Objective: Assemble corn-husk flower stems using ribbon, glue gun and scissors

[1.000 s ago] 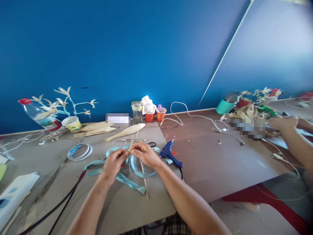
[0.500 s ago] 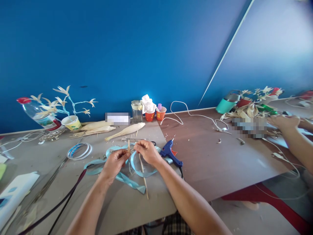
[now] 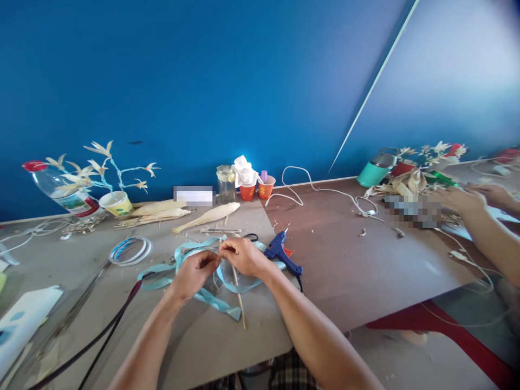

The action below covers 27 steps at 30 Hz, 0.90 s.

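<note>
My left hand (image 3: 197, 269) is closed in a pinch above the light-blue ribbon (image 3: 226, 309). Half a second ago a small pale piece, apparently dried husk, stood between its fingers; now the fingertips mostly hide it. My right hand (image 3: 244, 255) meets the left fingertips, thumb and fingers pressed together; what it pinches is hidden. Beneath the hands the ribbon lies in loose loops, and a thin pale stalk (image 3: 241, 306) points toward the table's front edge. A blue glue gun (image 3: 280, 250) rests just right of my right hand.
Husk bundles (image 3: 209, 216) lie behind my hands. A tape roll (image 3: 130, 251) is at the left, near a cup of husk flowers (image 3: 117, 205) and a tilted bottle (image 3: 67, 192). Red paper cups (image 3: 266, 188) stand by the wall. Another person's hands (image 3: 463, 203) work at far right.
My hands have come together: the left fingertips now touch or nearly touch the right ones, and the pale piece is covered. The other person's hand has shifted slightly left.
</note>
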Tool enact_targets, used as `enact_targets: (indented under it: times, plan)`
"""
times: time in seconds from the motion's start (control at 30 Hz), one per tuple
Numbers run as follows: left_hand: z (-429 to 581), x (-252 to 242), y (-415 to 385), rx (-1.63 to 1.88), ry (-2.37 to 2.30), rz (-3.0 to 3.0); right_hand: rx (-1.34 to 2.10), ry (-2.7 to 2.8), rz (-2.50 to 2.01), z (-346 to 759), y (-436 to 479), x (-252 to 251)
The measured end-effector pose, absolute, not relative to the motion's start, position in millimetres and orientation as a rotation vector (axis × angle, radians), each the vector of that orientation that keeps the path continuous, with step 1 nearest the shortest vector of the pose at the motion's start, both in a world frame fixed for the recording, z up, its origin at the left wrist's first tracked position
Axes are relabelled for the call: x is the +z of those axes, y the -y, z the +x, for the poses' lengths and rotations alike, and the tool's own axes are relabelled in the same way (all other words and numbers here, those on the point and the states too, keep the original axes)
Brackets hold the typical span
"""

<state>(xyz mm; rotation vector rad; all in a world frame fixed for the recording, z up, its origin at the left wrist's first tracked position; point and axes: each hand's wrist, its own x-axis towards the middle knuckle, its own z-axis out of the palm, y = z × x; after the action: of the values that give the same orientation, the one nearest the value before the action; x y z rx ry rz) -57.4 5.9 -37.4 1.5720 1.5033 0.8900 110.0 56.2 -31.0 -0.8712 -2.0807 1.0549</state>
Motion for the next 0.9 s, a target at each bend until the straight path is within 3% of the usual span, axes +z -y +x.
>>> enact_targets:
  times: [0.5, 0.9]
  plan:
    - [-60, -32, -4, 0.824, -1.485, 1.632, 0.735, 2.284, -0.712, 112, -56, -31]
    - [-54, -27, -1, 0.834, -1.535, 1.759, 0.719, 2.274, -0.754, 110, -55, -36]
